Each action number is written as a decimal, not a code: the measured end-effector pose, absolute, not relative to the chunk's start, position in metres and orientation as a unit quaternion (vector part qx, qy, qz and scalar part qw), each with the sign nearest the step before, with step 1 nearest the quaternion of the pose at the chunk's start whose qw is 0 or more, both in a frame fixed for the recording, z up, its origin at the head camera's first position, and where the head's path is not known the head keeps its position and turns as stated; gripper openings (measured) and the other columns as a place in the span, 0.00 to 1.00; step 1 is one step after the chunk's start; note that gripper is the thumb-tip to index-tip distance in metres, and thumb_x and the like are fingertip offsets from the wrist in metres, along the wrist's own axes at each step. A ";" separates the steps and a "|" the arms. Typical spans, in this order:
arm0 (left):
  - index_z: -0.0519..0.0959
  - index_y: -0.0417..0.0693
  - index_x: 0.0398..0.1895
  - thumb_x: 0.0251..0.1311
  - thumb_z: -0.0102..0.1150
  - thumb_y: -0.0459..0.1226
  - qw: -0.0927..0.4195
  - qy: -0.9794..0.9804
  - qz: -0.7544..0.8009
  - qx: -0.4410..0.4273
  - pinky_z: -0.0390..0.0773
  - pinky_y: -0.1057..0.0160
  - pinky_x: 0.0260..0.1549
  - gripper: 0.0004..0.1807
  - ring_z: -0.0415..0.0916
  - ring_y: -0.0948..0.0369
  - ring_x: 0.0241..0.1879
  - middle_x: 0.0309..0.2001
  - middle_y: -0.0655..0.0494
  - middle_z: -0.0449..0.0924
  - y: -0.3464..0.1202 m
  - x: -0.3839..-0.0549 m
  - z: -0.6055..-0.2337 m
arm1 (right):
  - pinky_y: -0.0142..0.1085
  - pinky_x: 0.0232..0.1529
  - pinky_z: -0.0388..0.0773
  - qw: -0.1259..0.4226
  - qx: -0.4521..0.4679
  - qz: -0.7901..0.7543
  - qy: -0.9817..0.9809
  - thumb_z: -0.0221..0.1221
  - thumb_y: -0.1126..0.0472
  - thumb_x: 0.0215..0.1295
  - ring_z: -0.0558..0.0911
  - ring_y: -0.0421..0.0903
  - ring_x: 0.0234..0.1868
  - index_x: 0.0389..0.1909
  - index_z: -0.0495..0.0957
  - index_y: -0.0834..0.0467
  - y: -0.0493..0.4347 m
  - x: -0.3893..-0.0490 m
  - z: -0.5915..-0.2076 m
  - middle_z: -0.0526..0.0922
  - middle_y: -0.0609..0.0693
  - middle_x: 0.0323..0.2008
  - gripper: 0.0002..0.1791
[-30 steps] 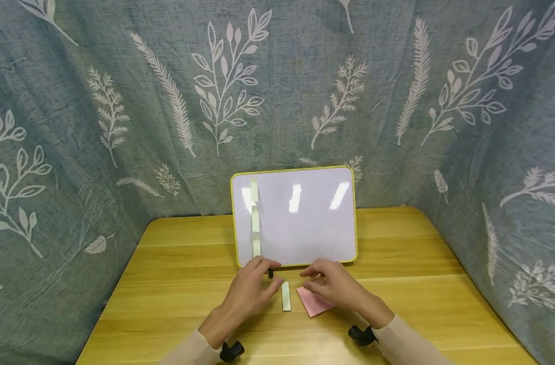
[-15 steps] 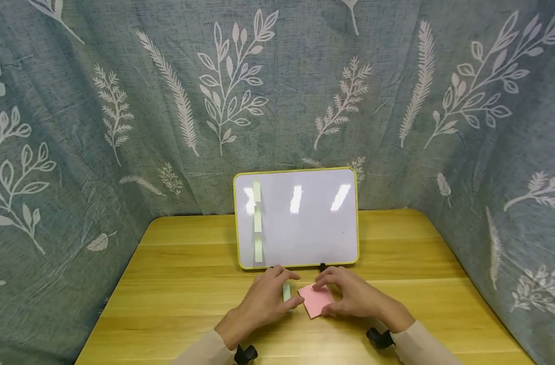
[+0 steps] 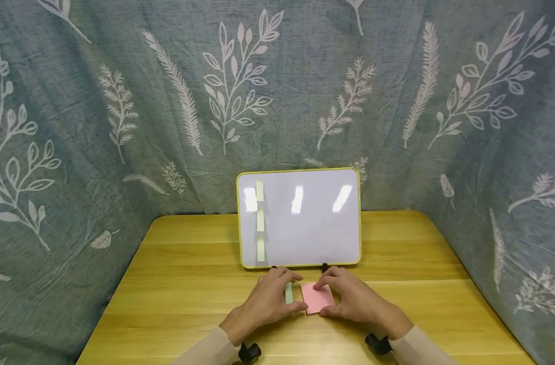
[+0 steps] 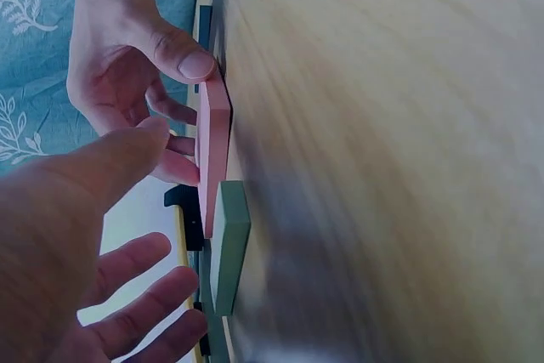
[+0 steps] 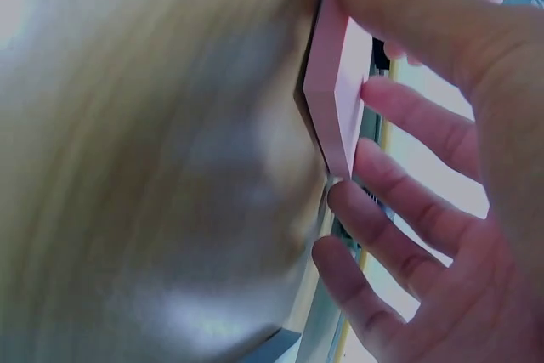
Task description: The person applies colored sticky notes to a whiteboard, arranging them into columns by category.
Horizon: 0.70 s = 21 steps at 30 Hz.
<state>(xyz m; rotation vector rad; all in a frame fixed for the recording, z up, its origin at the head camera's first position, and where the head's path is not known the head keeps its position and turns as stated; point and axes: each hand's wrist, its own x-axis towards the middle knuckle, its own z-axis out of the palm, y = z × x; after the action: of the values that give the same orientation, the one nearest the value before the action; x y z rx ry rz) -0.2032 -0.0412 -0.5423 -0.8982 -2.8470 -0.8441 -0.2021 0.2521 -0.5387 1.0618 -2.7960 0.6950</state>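
A pink sticky note pad lies on the table. My right hand holds it, the thumb at its near edge and fingertips on its top, as the right wrist view also shows. My left hand has its fingers spread and holds nothing. Its thumb tip is close to the pad's left edge; whether they touch I cannot tell. A narrow pale green sticky note pad lies left of the pink one, partly hidden by my left hand in the head view.
Behind the hands a whiteboard with a yellow frame stands tilted on black feet. Three pale green sticky notes run down its left side. A leaf-patterned curtain surrounds the wooden table.
Both hands have moved: the left went right, over the green pad, and the right took hold of the pink pad. The pink pad has turned slightly and sits straighter.
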 end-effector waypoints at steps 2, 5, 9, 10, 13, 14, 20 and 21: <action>0.87 0.56 0.72 0.66 0.86 0.60 0.018 -0.918 -0.273 -0.288 0.81 0.47 0.66 0.36 0.82 0.55 0.67 0.66 0.59 0.88 -0.042 -0.204 -0.544 | 0.52 0.62 0.88 0.044 0.343 0.217 -0.913 0.86 0.44 0.66 0.87 0.49 0.60 0.60 0.91 0.49 0.249 -0.200 -0.538 0.88 0.45 0.61 0.26; 0.87 0.56 0.72 0.64 0.88 0.59 0.016 -0.917 -0.276 -0.289 0.80 0.47 0.67 0.38 0.82 0.56 0.66 0.66 0.59 0.88 -0.043 -0.205 -0.546 | 0.50 0.60 0.89 0.052 0.337 0.201 -0.918 0.86 0.43 0.66 0.87 0.46 0.58 0.60 0.91 0.48 0.246 -0.198 -0.537 0.88 0.44 0.59 0.26; 0.87 0.57 0.72 0.63 0.88 0.59 0.013 -0.916 -0.275 -0.292 0.80 0.48 0.66 0.38 0.82 0.57 0.64 0.66 0.60 0.89 -0.043 -0.207 -0.550 | 0.49 0.59 0.89 0.049 0.324 0.188 -0.926 0.86 0.42 0.66 0.87 0.45 0.57 0.59 0.92 0.47 0.245 -0.196 -0.537 0.88 0.43 0.58 0.26; 0.87 0.57 0.71 0.62 0.88 0.59 0.013 -0.917 -0.273 -0.292 0.80 0.49 0.65 0.38 0.82 0.58 0.64 0.66 0.60 0.89 -0.042 -0.208 -0.551 | 0.49 0.59 0.89 0.047 0.322 0.187 -0.927 0.85 0.42 0.66 0.88 0.45 0.57 0.59 0.92 0.46 0.245 -0.196 -0.537 0.88 0.43 0.58 0.25; 0.88 0.57 0.71 0.62 0.88 0.59 0.014 -0.918 -0.268 -0.292 0.80 0.51 0.63 0.37 0.83 0.58 0.64 0.65 0.61 0.90 -0.042 -0.209 -0.554 | 0.50 0.59 0.89 0.045 0.318 0.184 -0.929 0.84 0.42 0.67 0.88 0.46 0.57 0.57 0.92 0.46 0.245 -0.196 -0.537 0.89 0.43 0.58 0.23; 0.88 0.58 0.70 0.62 0.88 0.59 0.013 -0.918 -0.267 -0.292 0.80 0.51 0.63 0.37 0.83 0.58 0.65 0.65 0.62 0.90 -0.042 -0.209 -0.554 | 0.50 0.59 0.89 0.044 0.316 0.182 -0.930 0.84 0.41 0.68 0.88 0.46 0.57 0.56 0.92 0.45 0.245 -0.196 -0.537 0.89 0.43 0.58 0.22; 0.89 0.59 0.69 0.62 0.88 0.61 0.013 -0.919 -0.264 -0.292 0.79 0.53 0.63 0.36 0.83 0.58 0.67 0.66 0.64 0.90 -0.042 -0.211 -0.554 | 0.52 0.60 0.90 0.038 0.311 0.190 -0.930 0.78 0.40 0.74 0.90 0.47 0.58 0.55 0.93 0.44 0.246 -0.198 -0.532 0.91 0.41 0.57 0.17; 0.89 0.60 0.69 0.62 0.88 0.61 0.012 -0.919 -0.263 -0.292 0.79 0.53 0.63 0.36 0.83 0.58 0.68 0.67 0.64 0.91 -0.041 -0.211 -0.553 | 0.52 0.60 0.90 0.039 0.314 0.194 -0.929 0.77 0.41 0.76 0.90 0.47 0.59 0.55 0.93 0.44 0.247 -0.199 -0.531 0.91 0.41 0.57 0.15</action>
<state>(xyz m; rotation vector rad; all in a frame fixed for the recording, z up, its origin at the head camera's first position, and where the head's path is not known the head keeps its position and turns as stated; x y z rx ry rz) -0.2114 -0.0415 -0.5532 -0.9091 -2.8660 -0.8211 -0.1986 0.2466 -0.5305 0.9631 -2.8471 0.5942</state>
